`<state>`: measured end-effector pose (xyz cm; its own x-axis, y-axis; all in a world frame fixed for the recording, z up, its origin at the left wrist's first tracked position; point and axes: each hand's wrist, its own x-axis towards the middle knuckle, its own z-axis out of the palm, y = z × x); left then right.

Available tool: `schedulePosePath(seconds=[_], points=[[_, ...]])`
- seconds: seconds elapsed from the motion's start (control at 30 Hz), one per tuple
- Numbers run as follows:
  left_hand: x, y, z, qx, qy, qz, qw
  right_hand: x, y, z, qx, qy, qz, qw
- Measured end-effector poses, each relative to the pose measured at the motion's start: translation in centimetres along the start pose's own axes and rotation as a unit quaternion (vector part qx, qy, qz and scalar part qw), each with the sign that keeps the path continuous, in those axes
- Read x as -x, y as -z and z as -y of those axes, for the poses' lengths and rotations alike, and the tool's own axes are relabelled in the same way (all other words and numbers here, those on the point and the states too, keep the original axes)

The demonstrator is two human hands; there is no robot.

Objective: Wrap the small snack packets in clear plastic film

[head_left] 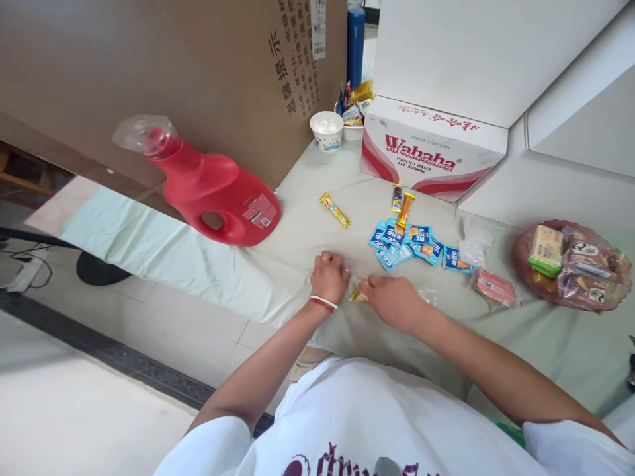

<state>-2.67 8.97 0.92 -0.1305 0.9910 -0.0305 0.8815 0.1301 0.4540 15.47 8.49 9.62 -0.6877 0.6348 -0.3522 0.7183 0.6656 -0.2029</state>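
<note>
My right hand pinches a small yellow-wrapped snack bar low over the near part of the table. Facing it, my left hand, with a bracelet at the wrist, has its fingers curled on the edge of a see-through plastic bag around the bar. More of that thin plastic shows beside the right wrist. Beyond my hands lie a yellow snack stick, an orange-yellow bar, a dark-and-yellow bar and several blue snack packets in a loose pile.
A red detergent jug stands left by a large cardboard box. At the back are a paper cup and a Wahaha carton. A pink packet and a reddish snack bowl sit right. The table's edge runs close to me.
</note>
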Motion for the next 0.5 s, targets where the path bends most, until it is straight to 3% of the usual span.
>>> schedulePosePath(seconds=[0.2, 0.3, 0.4, 0.47, 0.5], points=[[0.2, 1.8, 2.5, 0.022, -0.02, 0.027, 0.999, 0.8, -3.9, 2.2, -0.013, -0.029, 0.001, 1.0], [0.4, 3.6, 3.2, 0.14, -0.012, 0.065, 0.988, 0.8, -4.9, 2.4, -0.026, -0.048, -0.027, 0.998], [1.5, 4.3, 1.6, 0.322, -0.01, 0.153, 0.934, 0.9, -5.8, 2.5, -0.068, -0.048, -0.055, 0.995], [2.5, 3.7, -0.3, 0.38, -0.031, 0.2, 0.902, 1.4, -6.3, 2.2, -0.109, -0.033, -0.087, 0.99], [3.0, 3.2, -1.3, 0.38, -0.05, 0.201, 0.901, 1.9, -6.6, 2.0, -0.136, -0.02, -0.107, 0.985]])
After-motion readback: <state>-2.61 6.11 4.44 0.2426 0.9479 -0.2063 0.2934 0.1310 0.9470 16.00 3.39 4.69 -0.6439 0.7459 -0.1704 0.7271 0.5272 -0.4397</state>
